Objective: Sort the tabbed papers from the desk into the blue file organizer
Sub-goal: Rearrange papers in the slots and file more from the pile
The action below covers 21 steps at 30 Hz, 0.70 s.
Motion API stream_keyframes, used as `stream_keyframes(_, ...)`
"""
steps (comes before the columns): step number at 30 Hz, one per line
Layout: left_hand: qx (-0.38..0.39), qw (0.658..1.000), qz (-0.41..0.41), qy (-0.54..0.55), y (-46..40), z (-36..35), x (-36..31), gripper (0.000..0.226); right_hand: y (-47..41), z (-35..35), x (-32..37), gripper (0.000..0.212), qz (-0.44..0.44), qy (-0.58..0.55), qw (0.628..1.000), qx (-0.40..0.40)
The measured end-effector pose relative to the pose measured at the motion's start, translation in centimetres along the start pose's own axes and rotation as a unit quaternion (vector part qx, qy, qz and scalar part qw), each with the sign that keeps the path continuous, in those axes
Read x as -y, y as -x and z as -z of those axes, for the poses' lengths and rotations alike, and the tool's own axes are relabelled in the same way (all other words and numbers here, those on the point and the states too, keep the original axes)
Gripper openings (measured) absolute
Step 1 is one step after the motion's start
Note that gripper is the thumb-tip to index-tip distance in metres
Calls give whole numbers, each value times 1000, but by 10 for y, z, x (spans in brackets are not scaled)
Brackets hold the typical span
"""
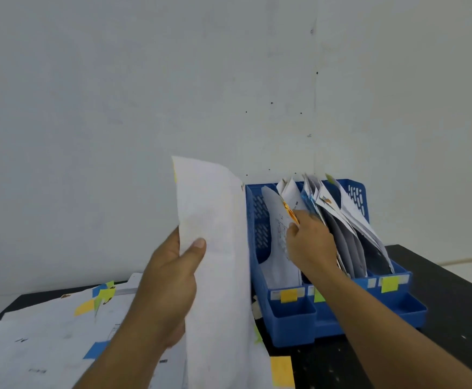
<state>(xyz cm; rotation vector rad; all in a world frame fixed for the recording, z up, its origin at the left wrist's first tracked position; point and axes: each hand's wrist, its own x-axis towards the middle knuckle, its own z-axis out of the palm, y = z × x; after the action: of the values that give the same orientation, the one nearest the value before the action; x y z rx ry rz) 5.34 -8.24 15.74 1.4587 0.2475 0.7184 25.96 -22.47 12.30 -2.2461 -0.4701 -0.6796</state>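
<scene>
We take this for an office, or a plain desk corner used for paperwork. We see a black desk (439, 279) pushed into the corner of bare white walls (145, 94), which are marked only by a few small dark holes. A blue organizer (293, 327) stands on it, its slots stuffed with papers and labelled on the front with coloured sticky tabs. Loose printed sheets (41, 332) with yellow, green and blue tabs lie spread over the desk's left side. We cannot tell more of the room.
</scene>
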Motion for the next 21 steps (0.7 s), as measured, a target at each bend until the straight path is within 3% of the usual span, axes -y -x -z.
stream_keyframes(8,11,999,-44,4,-48,-33,-31,25,-4,4,-2,25,-31,-65,997,-1)
stream_keyframes(15,-1,996,-86,-34,-95,-87,-5,36,-5,8,-4,23,-50,-116,992,1)
stream_keyframes(21,-1,983,-151,-109,-107,-128,33,39,-3,15,-8,37,-63,-173,983,14)
